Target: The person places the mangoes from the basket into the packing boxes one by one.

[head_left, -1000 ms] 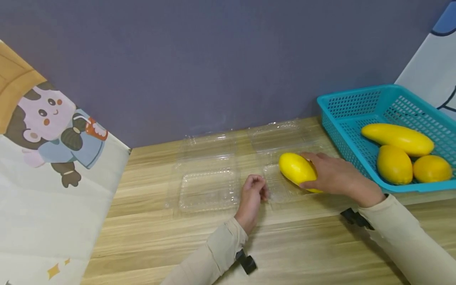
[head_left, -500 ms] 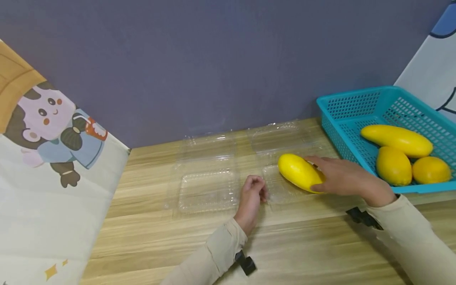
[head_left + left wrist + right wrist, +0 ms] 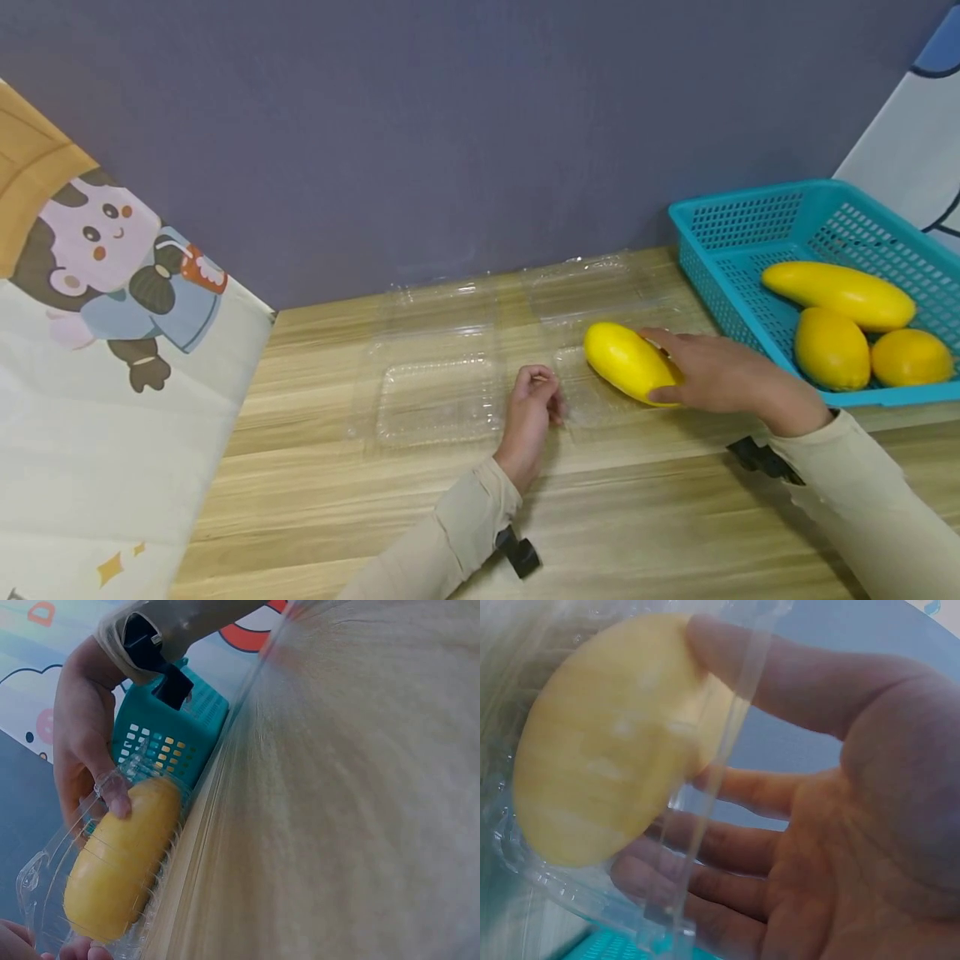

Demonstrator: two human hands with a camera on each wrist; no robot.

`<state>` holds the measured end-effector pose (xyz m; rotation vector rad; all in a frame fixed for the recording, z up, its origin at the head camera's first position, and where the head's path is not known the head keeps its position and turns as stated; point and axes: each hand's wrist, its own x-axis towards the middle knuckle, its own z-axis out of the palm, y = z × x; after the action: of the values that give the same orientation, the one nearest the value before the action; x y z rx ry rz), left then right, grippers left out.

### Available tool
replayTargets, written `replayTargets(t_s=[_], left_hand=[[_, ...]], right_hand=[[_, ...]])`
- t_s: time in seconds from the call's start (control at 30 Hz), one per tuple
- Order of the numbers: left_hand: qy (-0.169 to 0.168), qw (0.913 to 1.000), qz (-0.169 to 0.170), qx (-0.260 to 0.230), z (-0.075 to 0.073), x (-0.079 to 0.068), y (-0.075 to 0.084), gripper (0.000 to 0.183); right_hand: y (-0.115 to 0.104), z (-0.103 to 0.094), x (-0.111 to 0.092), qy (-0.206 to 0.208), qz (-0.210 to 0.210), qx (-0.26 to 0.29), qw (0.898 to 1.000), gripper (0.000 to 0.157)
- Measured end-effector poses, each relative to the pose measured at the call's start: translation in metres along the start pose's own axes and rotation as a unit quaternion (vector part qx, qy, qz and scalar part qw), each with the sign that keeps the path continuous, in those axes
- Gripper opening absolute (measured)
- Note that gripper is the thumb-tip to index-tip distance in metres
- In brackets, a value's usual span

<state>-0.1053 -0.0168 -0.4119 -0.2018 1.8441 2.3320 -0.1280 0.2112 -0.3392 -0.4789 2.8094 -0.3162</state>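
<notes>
A yellow mango [image 3: 628,360] lies in the lower half of the right clear plastic clamshell container [image 3: 577,408], tilted across it. My right hand [image 3: 716,371] holds the mango's right end, thumb on the near side and fingers spread along the far side. In the right wrist view, the container's clear wall passes in front of the fingers [image 3: 727,847]. My left hand [image 3: 531,412] has curled fingers at the container's left edge and pinches its rim; in the left wrist view only its fingertips [image 3: 79,949] show there. Its palm is hidden.
Another open clear clamshell container [image 3: 438,404] lies to the left on the wooden table [image 3: 315,517]. A turquoise basket [image 3: 712,292] at the right holds a long yellow mango [image 3: 840,292] and two rounder yellow fruits [image 3: 831,350]. A dark wall [image 3: 450,150] stands behind.
My right hand has slid slightly right along the mango, toward its end. The mango has shifted very little, and my left hand has stayed in place.
</notes>
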Motion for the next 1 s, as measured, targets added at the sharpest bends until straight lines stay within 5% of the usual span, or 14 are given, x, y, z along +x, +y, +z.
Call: replayTargets(t_s=[1.0], left_hand=[[0.005,1.0000,-0.004,0.000,0.0009,-0.0007,-0.0005,0.009]], right_hand=[[-0.0104,0.0082,0.0048,0.025,-0.009,-0.016,1.000,0.089]])
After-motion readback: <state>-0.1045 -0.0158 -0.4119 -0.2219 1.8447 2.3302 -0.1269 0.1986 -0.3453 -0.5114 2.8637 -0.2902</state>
